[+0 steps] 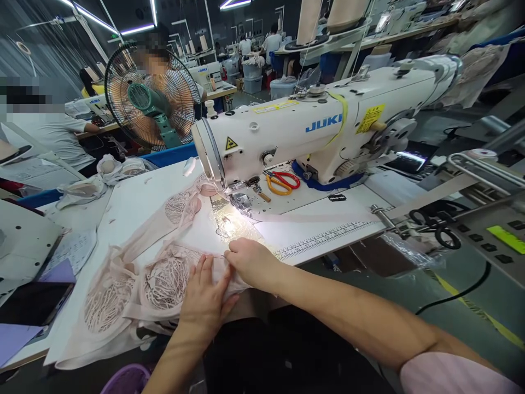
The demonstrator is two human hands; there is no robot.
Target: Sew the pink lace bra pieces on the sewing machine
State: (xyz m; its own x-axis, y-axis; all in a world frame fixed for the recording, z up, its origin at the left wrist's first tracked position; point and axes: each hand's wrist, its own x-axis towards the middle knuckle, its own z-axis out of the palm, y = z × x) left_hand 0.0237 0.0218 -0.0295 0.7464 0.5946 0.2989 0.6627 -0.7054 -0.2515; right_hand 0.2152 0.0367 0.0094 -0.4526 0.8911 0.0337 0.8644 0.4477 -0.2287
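Pale pink bras (166,282) with lace-patterned cups lie bunched on the left of the white sewing table. My left hand (207,293) rests on the nearest one, fingers stretched out over its edge beside a cup. Close by, my right hand (252,264) is closed, pinching the bra's edge at the table's front; its fingertips are partly hidden. Another pink bra part (178,210) stretches up toward the needle area of a white JUKI sewing machine (287,123). The machine's lamp lights a shiny plate (229,221) just beyond my right hand.
Red-and-orange-handled snips (283,182) and a black razor blade (337,197) lie under and beside the machine arm. A printed ruler (320,241) runs along the front edge. A fan (153,98) stands behind; a phone (35,303) lies at left. Other people sit farther back.
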